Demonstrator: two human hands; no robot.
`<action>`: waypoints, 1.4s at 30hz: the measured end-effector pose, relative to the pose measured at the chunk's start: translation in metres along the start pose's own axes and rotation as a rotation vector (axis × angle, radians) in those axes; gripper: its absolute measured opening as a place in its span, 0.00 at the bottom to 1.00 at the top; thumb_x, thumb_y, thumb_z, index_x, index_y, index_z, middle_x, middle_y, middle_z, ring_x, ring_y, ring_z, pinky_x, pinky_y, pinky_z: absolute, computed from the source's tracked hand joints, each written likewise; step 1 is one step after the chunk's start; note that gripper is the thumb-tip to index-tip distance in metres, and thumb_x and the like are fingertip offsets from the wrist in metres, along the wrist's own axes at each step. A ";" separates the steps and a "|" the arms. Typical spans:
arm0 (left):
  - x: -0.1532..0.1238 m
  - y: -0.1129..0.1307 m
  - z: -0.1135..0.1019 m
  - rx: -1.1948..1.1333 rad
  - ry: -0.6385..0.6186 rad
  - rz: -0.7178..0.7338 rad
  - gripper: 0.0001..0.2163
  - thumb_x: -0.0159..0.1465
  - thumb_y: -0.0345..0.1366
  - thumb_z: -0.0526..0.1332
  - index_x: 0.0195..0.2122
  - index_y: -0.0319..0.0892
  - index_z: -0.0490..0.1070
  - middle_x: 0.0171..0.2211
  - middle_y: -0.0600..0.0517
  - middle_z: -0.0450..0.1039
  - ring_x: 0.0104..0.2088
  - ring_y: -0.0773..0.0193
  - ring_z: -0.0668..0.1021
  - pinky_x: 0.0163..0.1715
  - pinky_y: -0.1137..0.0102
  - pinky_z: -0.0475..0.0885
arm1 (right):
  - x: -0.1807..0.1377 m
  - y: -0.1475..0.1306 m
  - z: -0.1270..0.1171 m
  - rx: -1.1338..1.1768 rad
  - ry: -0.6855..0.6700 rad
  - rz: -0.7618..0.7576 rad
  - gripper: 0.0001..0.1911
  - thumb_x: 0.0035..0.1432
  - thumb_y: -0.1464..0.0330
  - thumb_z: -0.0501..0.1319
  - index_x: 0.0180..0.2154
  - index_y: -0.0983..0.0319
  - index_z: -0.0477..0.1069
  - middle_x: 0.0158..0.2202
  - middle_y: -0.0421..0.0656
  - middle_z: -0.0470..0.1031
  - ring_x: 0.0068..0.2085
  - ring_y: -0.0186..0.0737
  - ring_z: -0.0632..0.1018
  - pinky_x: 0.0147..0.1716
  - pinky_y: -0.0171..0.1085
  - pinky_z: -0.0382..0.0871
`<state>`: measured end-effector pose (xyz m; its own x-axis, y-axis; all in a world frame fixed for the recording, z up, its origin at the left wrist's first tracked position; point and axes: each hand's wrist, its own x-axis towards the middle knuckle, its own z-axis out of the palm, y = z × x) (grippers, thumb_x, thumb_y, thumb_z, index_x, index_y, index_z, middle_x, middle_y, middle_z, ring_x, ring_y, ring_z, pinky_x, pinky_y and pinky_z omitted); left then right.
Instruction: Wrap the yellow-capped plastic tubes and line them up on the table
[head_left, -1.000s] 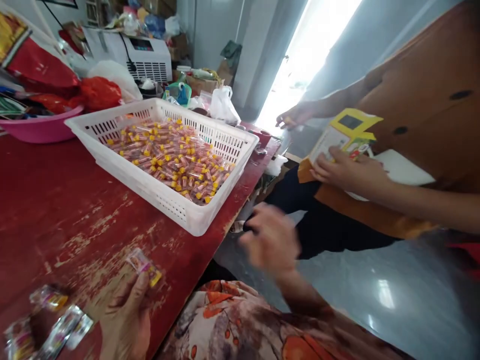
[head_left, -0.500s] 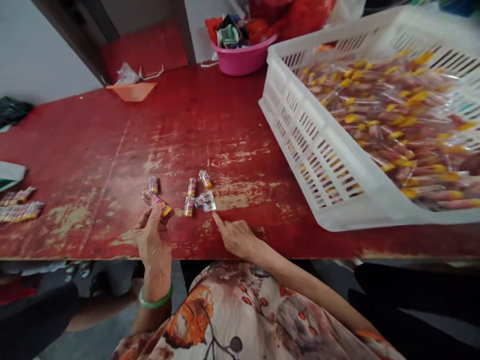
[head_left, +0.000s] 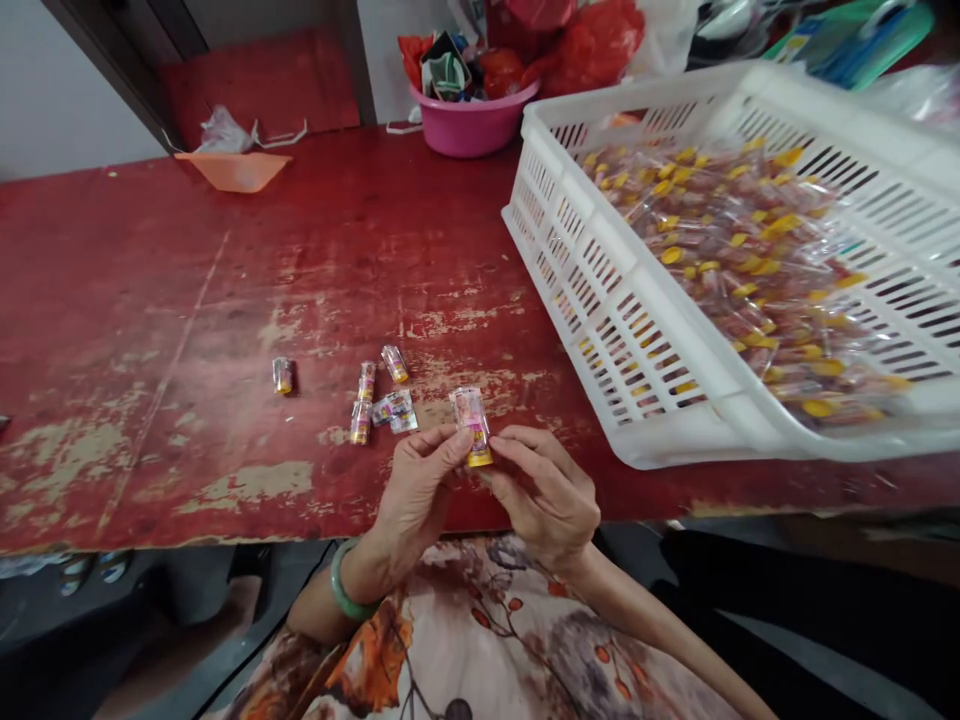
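Shiny packet [head_left: 469,412] left of basket [head_left: 592,290], fingers of left hand [head_left: 421,482] and right hand [head_left: 546,495] pinching its lower edges. Probably light, slippery, crushable; best gripped gently by edges.

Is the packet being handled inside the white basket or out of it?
Out: the packet shows between the left hand and right hand, apart from the basket.

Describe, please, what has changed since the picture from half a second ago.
The left hand has carried its packet rightward, past the loose packets, to in front of the body. The right hand has moved off the table to the packet's yellow end. The loose packets, white basket and pink basin stayed put.
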<state>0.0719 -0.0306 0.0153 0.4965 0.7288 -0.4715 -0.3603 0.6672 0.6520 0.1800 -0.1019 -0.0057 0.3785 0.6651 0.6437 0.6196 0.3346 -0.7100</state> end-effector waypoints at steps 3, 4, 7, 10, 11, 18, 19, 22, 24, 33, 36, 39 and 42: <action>0.000 -0.002 0.000 0.011 -0.014 0.002 0.08 0.47 0.35 0.73 0.28 0.38 0.79 0.25 0.52 0.78 0.25 0.72 0.75 0.29 0.77 0.70 | -0.004 0.002 0.000 -0.014 0.046 -0.010 0.19 0.53 0.78 0.63 0.46 0.59 0.72 0.39 0.45 0.74 0.38 0.37 0.77 0.34 0.36 0.75; 0.000 -0.003 0.000 0.015 -0.013 0.012 0.08 0.47 0.34 0.73 0.28 0.38 0.79 0.26 0.52 0.79 0.25 0.73 0.75 0.30 0.77 0.70 | -0.005 0.002 0.000 -0.021 0.062 -0.019 0.18 0.52 0.79 0.63 0.46 0.60 0.72 0.39 0.45 0.74 0.37 0.37 0.77 0.33 0.36 0.76; -0.003 -0.005 0.000 0.035 -0.006 0.042 0.09 0.47 0.34 0.73 0.29 0.40 0.79 0.27 0.51 0.79 0.26 0.72 0.76 0.32 0.77 0.71 | -0.007 0.003 0.002 -0.052 0.120 -0.047 0.17 0.52 0.80 0.63 0.43 0.60 0.74 0.38 0.45 0.76 0.36 0.37 0.78 0.32 0.36 0.76; -0.006 -0.009 0.001 0.061 -0.003 0.036 0.09 0.47 0.35 0.73 0.30 0.41 0.80 0.27 0.51 0.79 0.27 0.70 0.77 0.33 0.75 0.72 | -0.010 0.005 0.005 -0.085 0.178 -0.079 0.17 0.51 0.82 0.63 0.42 0.61 0.75 0.38 0.45 0.77 0.36 0.37 0.79 0.33 0.35 0.76; -0.006 -0.010 0.002 0.066 -0.001 0.030 0.09 0.47 0.35 0.72 0.30 0.41 0.80 0.27 0.51 0.79 0.27 0.70 0.77 0.33 0.74 0.72 | -0.012 0.006 0.006 -0.097 0.195 -0.089 0.17 0.50 0.82 0.63 0.42 0.62 0.75 0.38 0.45 0.77 0.36 0.37 0.79 0.33 0.35 0.77; -0.008 -0.019 0.005 0.073 0.019 0.026 0.10 0.47 0.36 0.72 0.31 0.41 0.80 0.29 0.51 0.80 0.27 0.70 0.77 0.33 0.74 0.72 | -0.021 0.012 0.006 -0.183 0.230 -0.139 0.15 0.50 0.81 0.62 0.40 0.62 0.75 0.37 0.44 0.78 0.34 0.39 0.79 0.32 0.36 0.77; -0.009 -0.020 0.005 0.076 0.016 0.025 0.10 0.48 0.36 0.72 0.31 0.41 0.80 0.29 0.51 0.80 0.28 0.70 0.76 0.34 0.74 0.72 | -0.021 0.012 0.006 -0.198 0.227 -0.144 0.15 0.50 0.81 0.62 0.40 0.63 0.74 0.36 0.45 0.78 0.34 0.38 0.79 0.32 0.36 0.77; -0.011 -0.024 0.006 0.074 0.016 0.021 0.09 0.49 0.36 0.72 0.31 0.40 0.79 0.29 0.52 0.79 0.28 0.71 0.76 0.33 0.75 0.71 | -0.021 0.012 0.004 -0.250 0.221 -0.156 0.13 0.51 0.80 0.62 0.39 0.63 0.74 0.36 0.44 0.78 0.33 0.37 0.79 0.32 0.35 0.77; -0.012 -0.026 0.006 0.065 0.025 0.023 0.08 0.49 0.36 0.72 0.30 0.40 0.79 0.28 0.53 0.79 0.27 0.73 0.75 0.32 0.76 0.71 | -0.022 0.012 0.003 -0.284 0.213 -0.162 0.11 0.52 0.79 0.62 0.38 0.62 0.73 0.36 0.43 0.78 0.33 0.36 0.79 0.32 0.34 0.77; -0.008 -0.029 0.006 0.066 0.066 0.024 0.08 0.49 0.36 0.72 0.28 0.39 0.78 0.25 0.54 0.76 0.25 0.74 0.74 0.30 0.77 0.70 | -0.026 0.022 0.006 -0.226 0.226 -0.159 0.11 0.52 0.80 0.62 0.39 0.64 0.74 0.36 0.44 0.77 0.34 0.37 0.79 0.32 0.35 0.77; -0.006 -0.026 0.006 0.043 0.037 0.022 0.08 0.49 0.36 0.72 0.29 0.40 0.78 0.28 0.54 0.77 0.27 0.72 0.75 0.31 0.75 0.71 | -0.025 0.023 0.005 -0.202 0.218 -0.111 0.16 0.52 0.80 0.62 0.43 0.63 0.73 0.38 0.45 0.77 0.36 0.38 0.79 0.34 0.37 0.77; -0.006 -0.023 0.007 0.043 0.011 0.026 0.08 0.50 0.36 0.71 0.31 0.41 0.79 0.30 0.53 0.78 0.28 0.71 0.76 0.33 0.74 0.72 | -0.024 0.022 0.004 -0.209 0.220 -0.103 0.20 0.50 0.81 0.63 0.46 0.63 0.73 0.40 0.46 0.77 0.38 0.39 0.79 0.35 0.38 0.78; -0.006 -0.025 0.007 0.070 0.003 0.034 0.08 0.50 0.36 0.71 0.31 0.41 0.79 0.30 0.53 0.78 0.29 0.71 0.76 0.33 0.74 0.71 | -0.026 0.021 0.004 -0.236 0.224 -0.141 0.19 0.50 0.81 0.64 0.45 0.62 0.74 0.41 0.45 0.78 0.37 0.39 0.80 0.35 0.37 0.78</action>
<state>0.0831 -0.0522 0.0058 0.4825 0.7513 -0.4504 -0.3207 0.6300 0.7073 0.1806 -0.1089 -0.0385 0.4032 0.4518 0.7958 0.8083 0.2318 -0.5412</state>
